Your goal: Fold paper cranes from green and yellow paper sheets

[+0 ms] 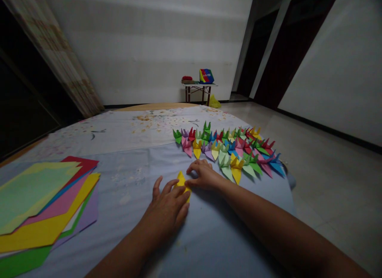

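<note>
A small yellow folded paper (pixel 180 177) lies on the light blue tablecloth (pixel 128 206) in front of me. Across its lower part rests my left hand (pixel 168 204), fingers spread and pressing it down, so much of the paper is hidden. My right hand (pixel 204 175) comes in from the right, with thumb and forefinger closed at the paper's right edge. Just beyond that hand stand rows of folded paper cranes (pixel 215 148) in several colours; a yellow crane (pixel 236 166) is among the nearest.
A fanned stack of coloured paper sheets (pixel 44 198) lies at the left. Floral cloth (pixel 119 128) covers the table's far part. Against the back wall, a small side table (pixel 198 86) carries a colourful box (pixel 206 76); a yellow bag (pixel 214 102) sits beside it.
</note>
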### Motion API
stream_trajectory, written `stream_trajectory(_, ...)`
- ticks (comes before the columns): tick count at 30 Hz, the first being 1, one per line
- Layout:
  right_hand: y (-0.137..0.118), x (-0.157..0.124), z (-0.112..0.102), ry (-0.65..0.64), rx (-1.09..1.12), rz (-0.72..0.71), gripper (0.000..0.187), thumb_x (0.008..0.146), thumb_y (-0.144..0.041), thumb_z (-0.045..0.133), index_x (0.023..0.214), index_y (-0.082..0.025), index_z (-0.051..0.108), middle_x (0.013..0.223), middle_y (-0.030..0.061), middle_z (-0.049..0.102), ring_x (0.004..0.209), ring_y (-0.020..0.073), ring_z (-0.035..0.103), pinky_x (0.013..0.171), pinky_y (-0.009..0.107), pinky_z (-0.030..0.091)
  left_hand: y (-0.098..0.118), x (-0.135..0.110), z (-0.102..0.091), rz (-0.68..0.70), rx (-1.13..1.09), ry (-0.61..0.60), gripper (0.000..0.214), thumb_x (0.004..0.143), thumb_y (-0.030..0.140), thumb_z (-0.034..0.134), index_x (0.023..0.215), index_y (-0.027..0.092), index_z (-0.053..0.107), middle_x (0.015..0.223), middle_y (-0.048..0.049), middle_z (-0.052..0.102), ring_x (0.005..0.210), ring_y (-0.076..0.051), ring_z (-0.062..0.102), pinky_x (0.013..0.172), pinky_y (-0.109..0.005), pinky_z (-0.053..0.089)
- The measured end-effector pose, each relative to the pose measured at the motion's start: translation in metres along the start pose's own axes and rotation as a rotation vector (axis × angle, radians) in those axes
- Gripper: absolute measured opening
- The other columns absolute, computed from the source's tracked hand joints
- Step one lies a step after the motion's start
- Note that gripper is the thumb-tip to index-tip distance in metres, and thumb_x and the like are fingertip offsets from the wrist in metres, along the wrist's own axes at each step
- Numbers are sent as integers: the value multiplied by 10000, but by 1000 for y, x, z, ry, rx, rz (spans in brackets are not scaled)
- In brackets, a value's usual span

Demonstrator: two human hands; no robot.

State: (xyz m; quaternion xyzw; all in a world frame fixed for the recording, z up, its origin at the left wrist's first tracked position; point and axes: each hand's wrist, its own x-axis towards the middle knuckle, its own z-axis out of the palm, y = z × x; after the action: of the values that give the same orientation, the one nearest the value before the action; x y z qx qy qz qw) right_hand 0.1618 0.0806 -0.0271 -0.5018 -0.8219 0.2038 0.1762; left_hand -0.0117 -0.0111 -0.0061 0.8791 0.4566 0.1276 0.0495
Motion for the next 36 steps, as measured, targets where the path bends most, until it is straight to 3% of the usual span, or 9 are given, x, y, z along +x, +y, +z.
stream_trajectory(13, 4, -13, -8, -116, 4, -34, 427, 640, -341, 738, 1039, -284, 596, 1228, 54, 484, 1131, 290, 370, 886, 475, 296, 1, 0, -1, -4, -28, 13, 264, 849, 259, 436, 1031, 285, 626, 1038, -19, 653, 1174, -273, 437, 1040, -613, 9)
stream_trajectory(20, 0, -12, -8, -93, 15, 16, 416, 657, -390, 718, 1038, -267, 604, 1214, 63, 497, 1132, 294, 373, 891, 477, 290, 3, 1, -2, -7, -17, 2, 274, 838, 230, 441, 1036, 274, 625, 1056, -20, 651, 1177, -284, 438, 1037, -613, 17)
stream_trajectory(23, -1, -12, -8, -94, 1, 4, 395, 657, -331, 724, 1030, -265, 610, 1193, 60, 513, 1117, 287, 384, 887, 459, 295, 1, 1, 0, -8, -31, 8, 270, 845, 238, 433, 1018, 285, 635, 1050, -13, 657, 1180, -281, 433, 1038, -607, 2)
stream_trajectory(30, -6, -17, 2, 4, 66, -149, 258, 760, -330, 645, 1005, -250, 626, 1078, 55, 569, 1056, 231, 422, 880, 385, 317, -21, 2, -5, -33, -142, 26, 346, 877, 259, 370, 1161, 328, 556, 1215, -2, 599, 1194, -234, 430, 1043, -574, 81)
stream_trajectory(33, -5, -18, 7, -4, 35, -201, 267, 741, -335, 668, 992, -253, 627, 1106, 50, 555, 1060, 235, 410, 887, 393, 310, -36, 3, -11, -149, -173, 145, 360, 893, 272, 325, 1182, 288, 538, 1242, -27, 578, 1168, -212, 466, 1034, -519, 174)
stream_trajectory(36, -4, -18, 7, -14, 20, -241, 273, 758, -363, 652, 1006, -252, 621, 1124, 48, 552, 1066, 237, 404, 890, 400, 303, -51, 1, -12, -263, -160, 176, 304, 870, 320, 395, 1094, 259, 592, 1129, -49, 637, 1081, -232, 527, 967, -478, 279)
